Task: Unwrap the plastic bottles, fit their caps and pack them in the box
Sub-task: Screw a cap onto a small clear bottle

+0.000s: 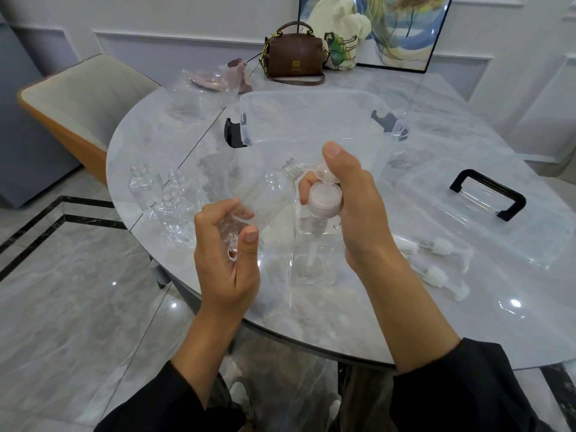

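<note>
My left hand (229,260) grips the base of a clear round bottle (271,191), tilted with its open threaded neck pointing up and right. My right hand (352,210) holds a white pump cap (322,198) with its dip tube hanging down, close beside the bottle's neck but apart from it. The clear plastic box (299,126) with black latches stands open just behind both hands. Three uncapped clear bottles (165,194) stand at the left of the table. Two more white pump caps (436,263) lie to the right.
The box lid (486,207) with a black handle lies at the right. Clear plastic wrapping (311,269) lies under my hands, more at the far left. A brown handbag (294,54), a cloth bag and a framed picture stand at the table's far side. A chair (84,101) sits left.
</note>
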A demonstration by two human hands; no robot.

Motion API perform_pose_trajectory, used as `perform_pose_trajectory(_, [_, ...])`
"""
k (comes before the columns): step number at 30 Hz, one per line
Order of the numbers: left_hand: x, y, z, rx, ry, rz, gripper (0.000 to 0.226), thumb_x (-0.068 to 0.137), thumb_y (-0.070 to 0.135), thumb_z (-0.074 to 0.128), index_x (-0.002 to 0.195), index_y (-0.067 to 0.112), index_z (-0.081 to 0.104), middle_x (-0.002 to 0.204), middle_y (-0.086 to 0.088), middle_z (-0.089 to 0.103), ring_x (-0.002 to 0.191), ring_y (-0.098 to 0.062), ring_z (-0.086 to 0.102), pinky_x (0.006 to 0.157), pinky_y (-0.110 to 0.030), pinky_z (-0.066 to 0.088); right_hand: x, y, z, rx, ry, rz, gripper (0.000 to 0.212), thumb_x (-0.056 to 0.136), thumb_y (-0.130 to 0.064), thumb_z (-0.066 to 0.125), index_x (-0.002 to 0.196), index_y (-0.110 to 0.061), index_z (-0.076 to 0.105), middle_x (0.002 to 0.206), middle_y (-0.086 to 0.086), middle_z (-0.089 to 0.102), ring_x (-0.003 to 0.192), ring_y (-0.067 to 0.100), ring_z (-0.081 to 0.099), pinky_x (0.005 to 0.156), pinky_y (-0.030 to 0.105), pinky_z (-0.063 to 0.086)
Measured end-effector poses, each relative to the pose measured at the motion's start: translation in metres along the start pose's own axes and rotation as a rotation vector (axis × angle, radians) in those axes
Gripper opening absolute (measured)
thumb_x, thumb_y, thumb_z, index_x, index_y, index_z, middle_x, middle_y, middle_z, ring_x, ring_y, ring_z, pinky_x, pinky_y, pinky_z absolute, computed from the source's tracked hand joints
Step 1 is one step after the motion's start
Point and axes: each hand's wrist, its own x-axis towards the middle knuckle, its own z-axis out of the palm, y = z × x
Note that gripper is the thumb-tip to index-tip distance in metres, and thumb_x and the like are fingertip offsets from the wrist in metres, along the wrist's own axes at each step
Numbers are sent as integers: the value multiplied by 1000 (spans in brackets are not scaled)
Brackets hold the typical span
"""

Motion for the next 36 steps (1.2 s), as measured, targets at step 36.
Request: perform_pose_trajectory(36, [0, -2, 0, -5, 56, -33, 34, 110, 35, 46, 119, 2, 52, 109, 29, 59, 98, 0, 63, 87, -19, 48, 9, 9, 0, -45, 15, -152, 44, 89, -24, 54, 46, -24, 55, 61, 3, 58, 74, 17, 48, 55, 21, 41])
